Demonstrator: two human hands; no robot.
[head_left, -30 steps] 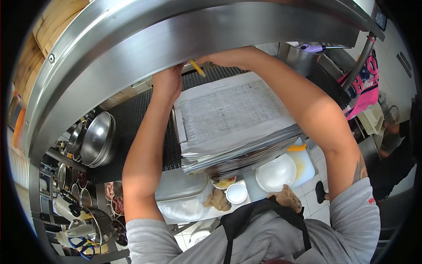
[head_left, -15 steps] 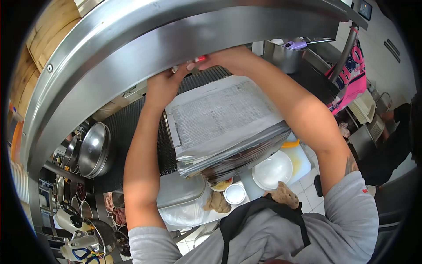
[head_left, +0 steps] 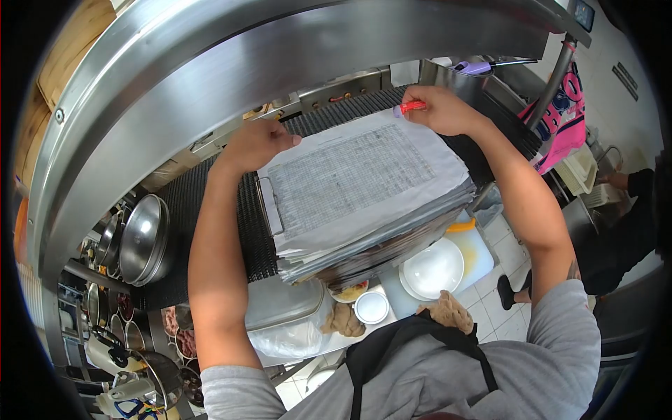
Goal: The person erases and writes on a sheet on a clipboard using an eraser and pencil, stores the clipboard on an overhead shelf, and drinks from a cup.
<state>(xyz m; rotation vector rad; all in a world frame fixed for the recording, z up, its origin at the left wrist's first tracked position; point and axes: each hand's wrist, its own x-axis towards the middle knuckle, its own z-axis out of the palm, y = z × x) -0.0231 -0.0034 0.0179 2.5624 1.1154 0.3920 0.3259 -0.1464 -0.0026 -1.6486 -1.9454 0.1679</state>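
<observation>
A thick stack of papers (head_left: 357, 182) with a printed grid on its top sheet lies on a black ribbed mat (head_left: 255, 238). A metal clip (head_left: 271, 205) runs along its left side. My right hand (head_left: 439, 110) is closed on a small red object (head_left: 411, 106) over the stack's upper right edge. Near the upper left corner of the sheet is my left hand (head_left: 259, 145), its fingers curled and its thumb on or just above the paper's edge. Whether it holds anything is hidden.
A curved steel hood (head_left: 280, 56) spans the top. Steel bowls (head_left: 143, 238) stand at left, a pot (head_left: 455, 75) with a purple-handled tool at upper right. Below are a white bowl (head_left: 432, 267), a white cup (head_left: 371, 307) and brown cloths (head_left: 344, 320). Another person (head_left: 623, 238) stands at right.
My hands were together under the hood's edge and have moved apart. The right one has come right and down to the paper with the red object; the left has come down to the sheet's corner.
</observation>
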